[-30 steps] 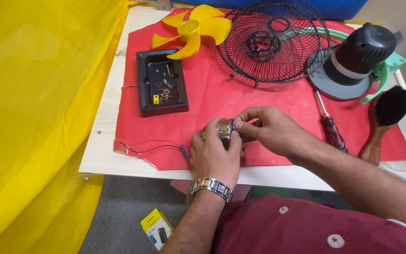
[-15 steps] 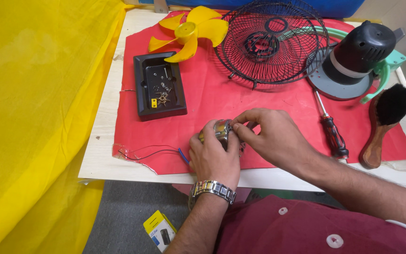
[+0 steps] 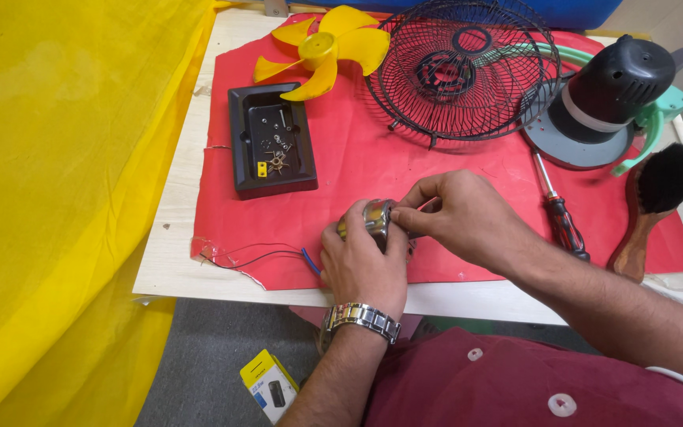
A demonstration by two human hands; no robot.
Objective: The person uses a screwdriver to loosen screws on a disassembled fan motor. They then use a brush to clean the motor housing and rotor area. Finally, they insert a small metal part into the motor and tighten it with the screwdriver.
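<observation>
Motor (image 3: 379,219), small and metallic, sits near the red mat's (image 3: 357,174) front edge, gripped by our left hand (image 3: 364,265); our right hand (image 3: 464,217) pinches its end. Since a second ago, both hands have barely shifted, so work continues there.
</observation>
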